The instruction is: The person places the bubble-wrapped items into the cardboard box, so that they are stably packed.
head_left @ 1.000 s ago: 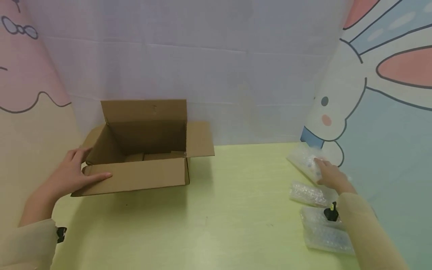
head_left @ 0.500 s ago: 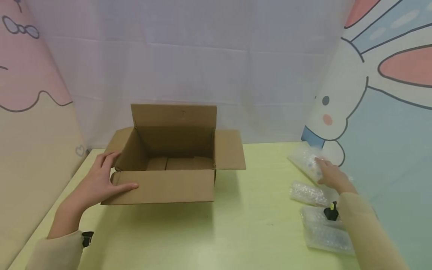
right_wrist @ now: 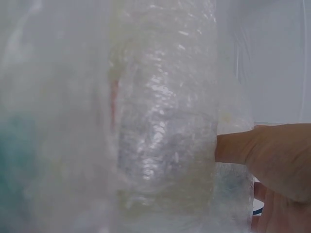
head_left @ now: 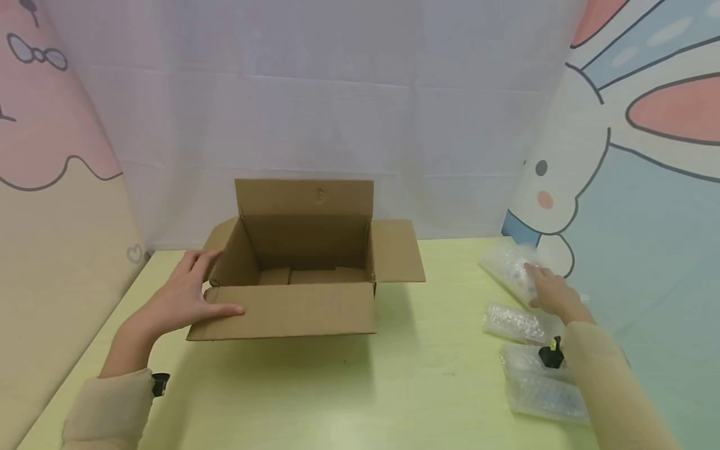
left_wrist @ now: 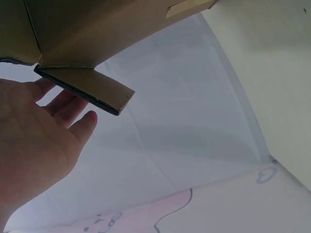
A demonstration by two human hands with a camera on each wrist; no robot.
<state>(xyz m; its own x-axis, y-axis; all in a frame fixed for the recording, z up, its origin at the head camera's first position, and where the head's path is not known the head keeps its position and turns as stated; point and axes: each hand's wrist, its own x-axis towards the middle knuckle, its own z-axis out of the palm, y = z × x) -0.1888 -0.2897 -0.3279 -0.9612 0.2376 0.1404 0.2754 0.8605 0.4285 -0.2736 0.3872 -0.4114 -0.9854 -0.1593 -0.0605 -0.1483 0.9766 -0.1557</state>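
An open cardboard box stands on the left half of the table, its flaps spread outward. At its front left corner my left hand grips it, thumb on the front flap and fingers behind the left flap. Far to the right, my right hand holds a bubble-wrapped package, the rearmost on that side. Seen from the right wrist, the thumb lies along that package's near side. What the wrap covers cannot be made out.
Nearer me lie more bubble-wrapped packages: a rolled one and flatter ones partly under the right sleeve. A white cloth hangs behind the yellow table. Printed cloth walls flank both sides.
The box has slid right across the table along with my left hand, mostly in the first half second. My right hand and the packages look unmoved.
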